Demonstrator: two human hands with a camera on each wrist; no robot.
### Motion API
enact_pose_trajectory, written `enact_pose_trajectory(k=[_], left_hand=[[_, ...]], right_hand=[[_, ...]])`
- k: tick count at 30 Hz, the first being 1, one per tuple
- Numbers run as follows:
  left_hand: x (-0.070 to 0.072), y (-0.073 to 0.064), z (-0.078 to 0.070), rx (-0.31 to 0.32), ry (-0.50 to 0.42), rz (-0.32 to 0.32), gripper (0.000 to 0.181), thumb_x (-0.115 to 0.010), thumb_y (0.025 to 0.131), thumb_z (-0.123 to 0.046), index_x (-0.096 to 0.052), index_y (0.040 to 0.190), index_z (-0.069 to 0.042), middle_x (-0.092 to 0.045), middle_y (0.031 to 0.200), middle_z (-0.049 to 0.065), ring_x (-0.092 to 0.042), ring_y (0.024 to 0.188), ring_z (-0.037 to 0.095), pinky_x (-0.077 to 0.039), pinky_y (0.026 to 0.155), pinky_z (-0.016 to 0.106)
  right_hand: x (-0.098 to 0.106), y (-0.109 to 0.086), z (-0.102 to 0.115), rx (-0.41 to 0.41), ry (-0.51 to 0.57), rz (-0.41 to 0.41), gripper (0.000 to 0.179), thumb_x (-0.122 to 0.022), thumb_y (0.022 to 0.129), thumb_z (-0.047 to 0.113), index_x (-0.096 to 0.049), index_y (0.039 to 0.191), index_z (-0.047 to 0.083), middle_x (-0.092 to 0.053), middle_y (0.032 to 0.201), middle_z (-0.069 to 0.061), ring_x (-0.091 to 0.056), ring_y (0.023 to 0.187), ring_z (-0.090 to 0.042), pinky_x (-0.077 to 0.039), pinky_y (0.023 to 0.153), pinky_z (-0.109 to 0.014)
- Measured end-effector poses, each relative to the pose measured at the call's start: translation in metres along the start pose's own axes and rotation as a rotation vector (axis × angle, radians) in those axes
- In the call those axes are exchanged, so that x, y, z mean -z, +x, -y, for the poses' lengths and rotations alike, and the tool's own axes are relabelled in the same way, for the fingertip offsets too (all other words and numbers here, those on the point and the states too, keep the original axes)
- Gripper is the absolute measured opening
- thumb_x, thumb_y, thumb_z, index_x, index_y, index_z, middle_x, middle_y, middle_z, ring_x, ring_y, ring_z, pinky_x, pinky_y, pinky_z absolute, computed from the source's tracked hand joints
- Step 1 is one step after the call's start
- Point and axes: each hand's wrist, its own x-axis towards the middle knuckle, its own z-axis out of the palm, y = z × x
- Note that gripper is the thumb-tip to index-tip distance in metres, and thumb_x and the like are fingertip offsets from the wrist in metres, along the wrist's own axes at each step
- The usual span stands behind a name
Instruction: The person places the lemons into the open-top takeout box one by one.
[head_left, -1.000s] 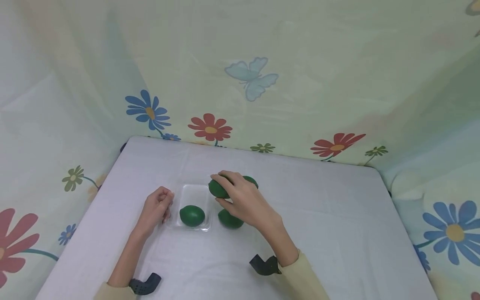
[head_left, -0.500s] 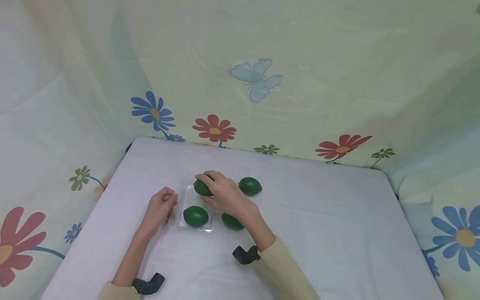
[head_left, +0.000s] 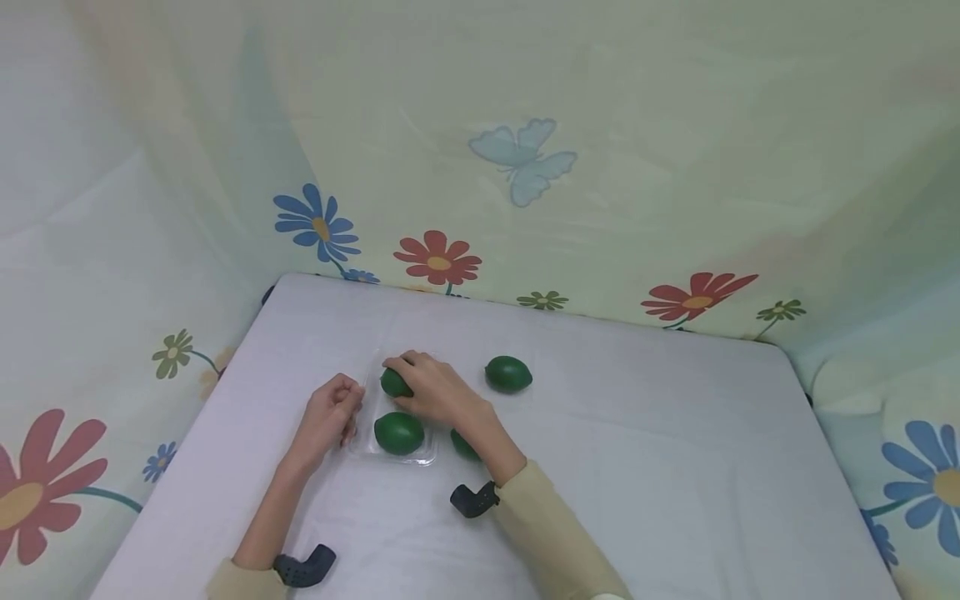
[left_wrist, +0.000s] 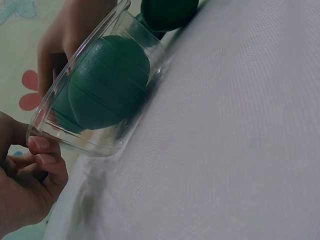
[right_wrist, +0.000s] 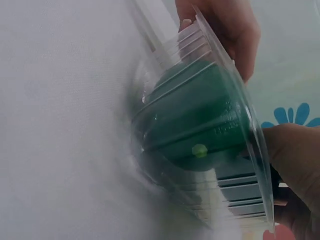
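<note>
A clear plastic box (head_left: 427,458) stands on the table, left of the middle. One green lime (head_left: 399,433) lies in its near half. In the far half, my right hand (head_left: 438,396) grips a second lime (head_left: 394,383) from above, with fingers and thumb curled round it. My left hand (head_left: 328,417) is at the box's left side; in the left wrist view its fingertips (left_wrist: 45,159) and thumb pinch the box's rim (left_wrist: 37,117). Through the ribbed box wall (right_wrist: 240,195), the right wrist view shows green lime.
Right of the box, a lime (head_left: 508,375) lies on the white tablecloth (head_left: 660,467). Another lime (head_left: 463,446) is partly hidden beneath my right forearm. A flowered curtain (head_left: 600,192) hangs behind the table's far edge.
My right hand has carried its lime leftward from beyond the box's right side and down into the far half. The left hand keeps its place at the box.
</note>
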Motion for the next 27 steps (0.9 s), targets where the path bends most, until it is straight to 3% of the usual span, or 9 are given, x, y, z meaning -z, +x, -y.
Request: enact_pose_trajectory(k=[9,18,27], left_hand=[[-0.002,0.0,-0.001,0.0,0.012,-0.003,0.024,-0.053,0.108,-0.019,-0.054,0.106,0.005,-0.049,0.059,0.0,-0.043,0.041,0.013,-0.038,0.041,0.024],[-0.001,0.0,-0.002,-0.006,0.017,0.005,0.026,-0.053,0.108,-0.02,-0.053,0.106,0.006,-0.049,0.06,-0.002,-0.044,0.041,0.011,-0.039,0.041,0.023],[-0.002,-0.002,-0.004,0.004,0.006,-0.005,0.024,-0.052,0.108,-0.018,-0.055,0.106,0.006,-0.048,0.06,0.0,-0.043,0.041,0.012,-0.037,0.041,0.022]], right_hand=[[-0.008,0.003,0.001,-0.005,-0.034,0.063,0.06,-0.076,0.095,0.029,-0.053,0.149,0.018,-0.061,0.137,-0.008,-0.064,0.118,-0.02,-0.056,0.099,-0.035],[-0.006,0.0,0.001,-0.017,-0.031,0.053,0.061,-0.077,0.095,0.031,-0.052,0.15,0.02,-0.059,0.141,-0.008,-0.062,0.123,-0.022,-0.055,0.101,-0.037],[0.01,-0.013,0.003,-0.02,-0.006,0.012,0.052,-0.074,0.096,0.03,-0.058,0.145,0.019,-0.059,0.143,-0.007,-0.06,0.127,-0.023,-0.055,0.102,-0.038]])
